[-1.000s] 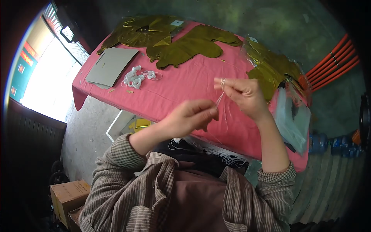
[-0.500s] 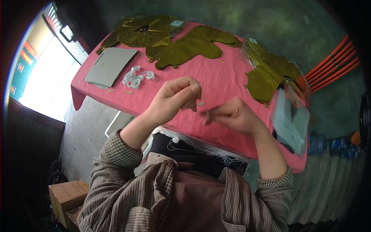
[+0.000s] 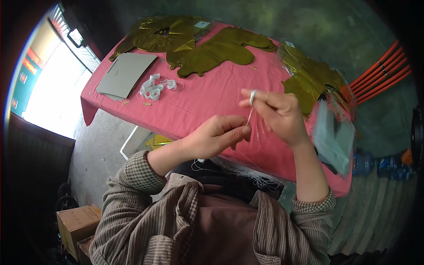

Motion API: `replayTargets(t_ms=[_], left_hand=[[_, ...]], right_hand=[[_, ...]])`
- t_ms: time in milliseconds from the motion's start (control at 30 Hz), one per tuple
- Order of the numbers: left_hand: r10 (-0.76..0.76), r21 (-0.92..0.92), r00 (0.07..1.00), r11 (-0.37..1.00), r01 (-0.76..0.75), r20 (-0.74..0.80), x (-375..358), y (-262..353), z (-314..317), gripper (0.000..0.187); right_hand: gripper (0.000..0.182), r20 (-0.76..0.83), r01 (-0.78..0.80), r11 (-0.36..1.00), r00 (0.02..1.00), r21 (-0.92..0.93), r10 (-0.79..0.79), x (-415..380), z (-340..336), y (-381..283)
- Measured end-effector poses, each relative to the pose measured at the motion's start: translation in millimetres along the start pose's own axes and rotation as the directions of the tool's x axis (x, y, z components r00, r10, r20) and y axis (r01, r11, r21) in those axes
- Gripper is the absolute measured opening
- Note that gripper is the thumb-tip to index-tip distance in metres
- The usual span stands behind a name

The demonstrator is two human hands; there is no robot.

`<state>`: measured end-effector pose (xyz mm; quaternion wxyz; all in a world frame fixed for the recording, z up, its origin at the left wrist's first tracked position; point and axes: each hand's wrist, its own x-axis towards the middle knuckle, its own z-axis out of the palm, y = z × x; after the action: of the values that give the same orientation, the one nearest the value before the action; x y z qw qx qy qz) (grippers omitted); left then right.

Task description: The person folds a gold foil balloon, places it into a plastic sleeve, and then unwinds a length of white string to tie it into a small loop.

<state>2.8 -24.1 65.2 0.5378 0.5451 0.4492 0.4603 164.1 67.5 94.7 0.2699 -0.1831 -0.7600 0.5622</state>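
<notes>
My left hand (image 3: 223, 135) pinches a thin white string (image 3: 250, 115) above the pink tablecloth, near the table's front edge. Up and to the right of it, my right hand (image 3: 278, 112) has its fingers extended, with white string wound round them. The string runs between the two hands, and a loose strand hangs below. Small bundles of white string (image 3: 152, 88) lie on the cloth to the left, beside a stack of grey cards (image 3: 126, 74).
Gold foil pieces (image 3: 216, 54) lie along the far side of the pink-covered table (image 3: 198, 99). Clear plastic bags (image 3: 333, 137) lie at its right end. More white string (image 3: 247, 173) hangs by my lap. A cardboard box (image 3: 78, 221) stands at the lower left.
My left hand has moved right and down. My right hand has risen, and string wound round its fingers now shows. A yellow item has come into view below the table's left front edge.
</notes>
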Motion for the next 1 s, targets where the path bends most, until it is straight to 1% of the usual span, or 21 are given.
replayTargets(t_ms=[67, 100, 167, 233, 300, 333, 400, 433, 467, 533, 567, 600, 667, 700, 733, 800, 833, 900, 933, 967, 1000], left_hand=[[0.017, -0.055, 0.999, 0.998, -0.015, 0.032, -2.3, 15.3, -8.8, 0.021], [0.112, -0.174, 0.993, 0.978, -0.117, -0.036, 1.1, 9.5, -20.6, 0.02], [0.255, -0.169, 0.963, 0.949, -0.266, -0.084, 15.7, -10.5, -37.9, 0.021], [0.1, -0.006, 0.993, 0.995, -0.1, -0.06, 10.5, -9.6, -14.8, 0.022], [0.025, 0.122, 0.983, 0.991, -0.048, 0.183, 5.5, -1.3, -9.1, 0.021], [0.043, 0.042, 0.994, 0.998, -0.047, 0.096, 3.3, 6.8, -10.6, 0.021], [0.154, -0.201, 0.988, 0.968, -0.154, -0.016, 3.2, 7.7, -26.3, 0.02], [0.155, -0.202, 0.988, 0.967, -0.155, -0.018, 5.8, 3.0, -27.5, 0.02], [0.123, -0.148, 0.991, 0.98, -0.131, -0.061, 8.1, -1.8, -27.9, 0.021], [0.167, 0.088, 0.983, 0.983, -0.161, -0.072, 10.1, -10.7, -15.6, 0.023], [0.099, 0.176, 0.994, 0.979, -0.107, 0.054, 7.5, -9.8, -12.4, 0.021], [0.019, 0.266, 0.985, 0.962, -0.065, 0.174, 5.1, -6.9, -9.6, 0.02], [0.066, 0.095, 0.996, 0.993, -0.072, 0.068, 1.3, 6.8, -10.1, 0.02], [0.087, -0.034, 0.996, 0.996, -0.088, -0.024, 1.7, 11.4, -16.1, 0.02], [0.146, -0.033, 0.988, 0.989, -0.147, -0.042, 5.6, 10.2, -27.3, 0.019], [0.087, 0.015, 0.992, 0.996, -0.086, -0.091, 12.9, -1.8, -26.1, 0.02], [0.135, 0.122, 0.991, 0.984, -0.131, -0.019, 14.3, -13.3, -20.6, 0.02], [0.002, 0.263, 0.988, 0.964, -0.043, 0.156, 8.9, -5.5, -12.6, 0.02], [0.064, 0.152, 0.99, 0.985, -0.083, 0.124, 4.9, 3.2, -8.3, 0.02], [0.08, 0.025, 0.995, 0.996, -0.082, 0.064, 5.4, 8.5, -11.1, 0.02], [0.089, -0.103, 0.996, 0.991, -0.089, -0.003, 7.3, 11.8, -17.8, 0.02]], right_hand=[[0.023, -0.065, 0.188, 0.962, 0.977, -0.198, -0.204, 3.2, -6.1, 44.7], [0.024, 0.156, 0.135, 0.986, 0.98, -0.097, -0.119, -2.3, -4.1, 42.1], [0.023, 0.204, 0.078, 0.996, 0.975, 0.053, -0.087, -12.7, 3.3, 9.6], [0.022, 0.249, 0.015, 0.98, 0.966, 0.199, -0.065, -8.8, 7.5, -1.6], [0.022, -0.19, 0.214, 0.956, 0.949, -0.199, -0.252, 3.6, 3.0, 4.4], [0.022, -0.172, 0.117, 0.955, 0.971, -0.272, -0.168, 2.3, -3.1, 16.9], [0.025, 0.159, 0.191, 0.961, 0.974, -0.2, -0.161, 0.5, 4.9, 26.0], [0.026, 0.318, 0.042, 0.996, 0.948, -0.073, -0.017, -9.7, 0.5, 17.9], [0.026, 0.32, 0.043, 0.996, 0.947, -0.073, -0.018, -12.0, 3.7, 3.9], [0.027, 0.172, -0.022, 0.978, 0.985, 0.209, -0.015, -14.6, 9.1, -9.7], [0.026, 0.023, 0.114, 0.966, 0.992, 0.234, -0.122, -9.6, 9.3, -3.9], [0.026, 0.02, 0.114, 0.966, 0.992, 0.234, -0.122, -5.2, 6.3, 6.7], [0.025, -0.089, 0.199, 0.933, 0.968, -0.3, -0.235, 1.6, 1.3, 28.6], [0.023, 0.085, 0.168, 0.971, 0.984, -0.171, -0.155, -0.8, 3.5, 32.3], [0.023, 0.09, 0.17, 0.97, 0.984, -0.173, -0.157, -8.4, 2.4, 29.3], [0.023, 0.278, -0.047, 0.978, 0.96, 0.204, -0.012, -16.2, 7.2, -1.1], [0.024, 0.172, 0.037, 0.982, 0.983, 0.183, -0.069, -15.2, 8.0, -1.6], [0.025, -0.134, 0.069, 0.998, 0.988, -0.012, -0.07, -6.1, 6.2, 2.3], [0.024, -0.21, 0.056, 0.992, 0.975, -0.114, -0.079, -1.2, 1.1, 12.7], [0.024, -0.211, 0.057, 0.991, 0.974, -0.117, -0.081, -4.2, -0.2, 19.3], [0.024, -0.044, 0.024, 0.991, 0.999, -0.128, -0.03, -8.2, -0.4, 24.1]])
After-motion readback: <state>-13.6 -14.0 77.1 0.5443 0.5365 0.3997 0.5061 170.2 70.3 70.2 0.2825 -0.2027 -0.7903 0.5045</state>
